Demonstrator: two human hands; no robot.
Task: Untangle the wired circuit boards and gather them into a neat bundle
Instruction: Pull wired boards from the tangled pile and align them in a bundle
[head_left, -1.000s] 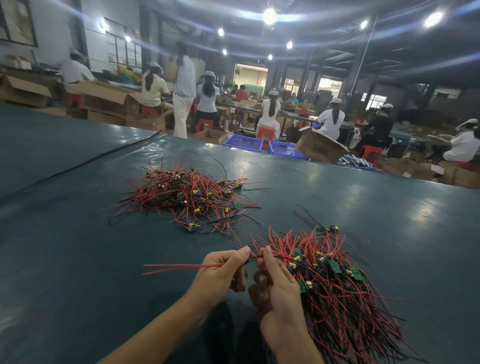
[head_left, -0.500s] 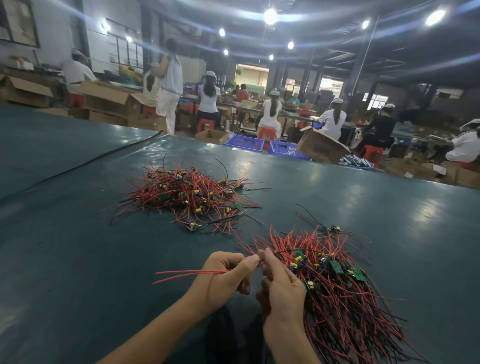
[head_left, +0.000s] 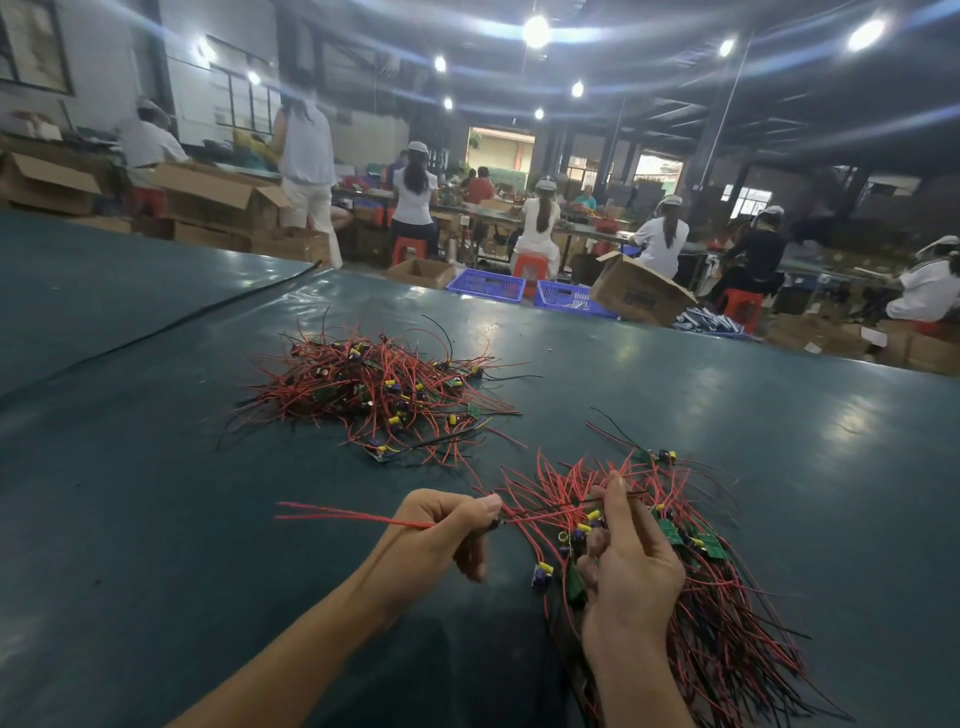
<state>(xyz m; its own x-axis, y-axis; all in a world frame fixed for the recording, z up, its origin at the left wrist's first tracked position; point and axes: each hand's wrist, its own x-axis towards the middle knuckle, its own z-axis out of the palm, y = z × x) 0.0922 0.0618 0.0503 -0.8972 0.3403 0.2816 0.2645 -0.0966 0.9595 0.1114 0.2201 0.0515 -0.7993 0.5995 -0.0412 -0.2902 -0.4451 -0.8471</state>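
On the dark green table (head_left: 156, 519) lie two heaps of small circuit boards with red and black wires. The tangled heap (head_left: 374, 389) sits further out, centre left. The nearer bundle (head_left: 727, 597) spreads from the centre to the bottom right. My left hand (head_left: 441, 535) pinches a few red wires (head_left: 337, 514) whose free ends stick out to the left. My right hand (head_left: 628, 561) rests on the nearer bundle and pinches a thin black wire between thumb and forefinger, while its curled lower fingers hold boards and wires.
A black cable (head_left: 156, 332) runs across the table at far left. Beyond the table's far edge stand blue crates (head_left: 493, 286), cardboard boxes (head_left: 639, 296) and several seated workers at benches.
My hands have drawn apart. The right hand moved right and up onto the bundle, stretching a wire between the hands. The left hand still holds its red wires.
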